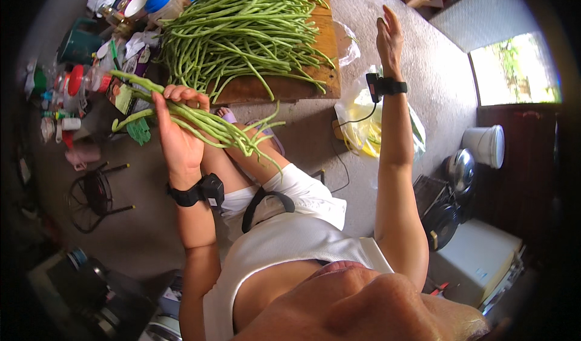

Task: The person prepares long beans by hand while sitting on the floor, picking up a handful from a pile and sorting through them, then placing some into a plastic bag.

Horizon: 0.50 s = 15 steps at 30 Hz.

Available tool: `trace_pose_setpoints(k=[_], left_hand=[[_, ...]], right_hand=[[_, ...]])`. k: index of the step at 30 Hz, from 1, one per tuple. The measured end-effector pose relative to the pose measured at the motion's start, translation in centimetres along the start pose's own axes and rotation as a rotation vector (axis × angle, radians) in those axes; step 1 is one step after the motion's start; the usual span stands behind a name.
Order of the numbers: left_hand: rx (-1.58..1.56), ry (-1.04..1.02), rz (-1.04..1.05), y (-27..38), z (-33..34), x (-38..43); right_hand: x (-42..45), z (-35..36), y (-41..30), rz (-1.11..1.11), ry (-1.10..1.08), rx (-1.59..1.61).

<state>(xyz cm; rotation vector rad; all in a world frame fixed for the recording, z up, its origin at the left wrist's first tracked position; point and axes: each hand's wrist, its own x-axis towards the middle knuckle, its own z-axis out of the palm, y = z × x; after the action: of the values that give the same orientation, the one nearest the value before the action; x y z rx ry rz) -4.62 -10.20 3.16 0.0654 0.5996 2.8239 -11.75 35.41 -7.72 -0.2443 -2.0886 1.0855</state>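
My left hand holds a small bunch of yardlong beans across its palm, with the fingers curled over them. The bean ends stick out on both sides of the hand, some of them bent. Beyond it, a big heap of yardlong beans covers much of a wooden table; a few tips hang over the near edge. To the right of the table, my right hand is raised above the floor with fingers stretched out and nothing in it.
Plastic bags lie on the floor below my right forearm. Jars, including a blue-lidded tub, and other clutter crowd the left. A black stool stands at left. A white bucket is at right. A cable hangs near my legs.
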Motion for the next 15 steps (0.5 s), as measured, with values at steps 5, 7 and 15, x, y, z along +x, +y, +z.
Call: trace_pose_setpoints(k=[5,7,15], left_hand=[[0.042,-0.028,0.127,-1.7,0.2,0.6],[0.087,-0.046,0.128,-3.1,0.7,0.8],[0.045,-0.137,0.102,-10.1,4.5,-1.5]], right_hand=[[-8.4,-4.7,-12.0,0.227,-0.273,0.525],[-13.5,-5.8,-16.4,0.380,-0.579,0.685],[-25.1,0.5,-21.2,0.578,-0.898,1.278]])
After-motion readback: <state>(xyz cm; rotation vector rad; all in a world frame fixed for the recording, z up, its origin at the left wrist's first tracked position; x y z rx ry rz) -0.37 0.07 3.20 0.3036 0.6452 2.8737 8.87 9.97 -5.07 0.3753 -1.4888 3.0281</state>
